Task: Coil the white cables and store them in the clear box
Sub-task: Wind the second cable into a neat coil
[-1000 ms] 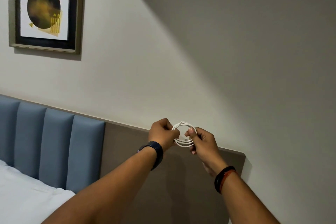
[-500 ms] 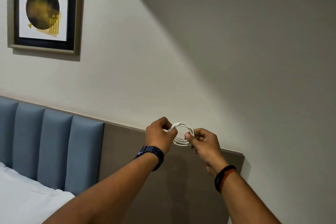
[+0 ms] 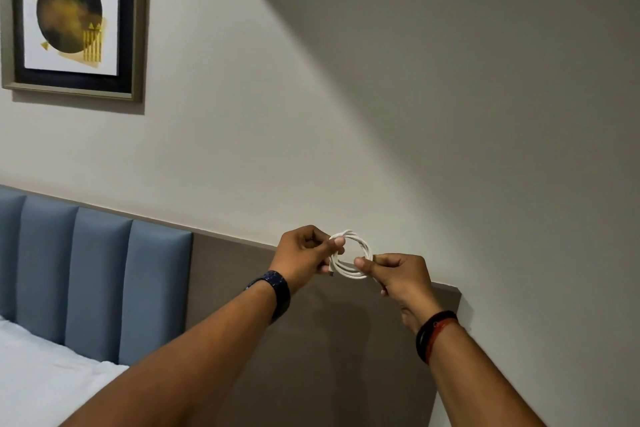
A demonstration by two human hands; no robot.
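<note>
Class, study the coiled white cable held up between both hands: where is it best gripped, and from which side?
Pinch the white cable across its bundled strands at the ring's rim, from the sides, as the left hand and right hand do. This likely keeps the loops together.

You've got a framed picture upper left on the grey wall: dark circle, gold triangles, white mat. Blue padded headboard lower left, brown panel just beside it. White bedding at bottom-left corner.
</note>
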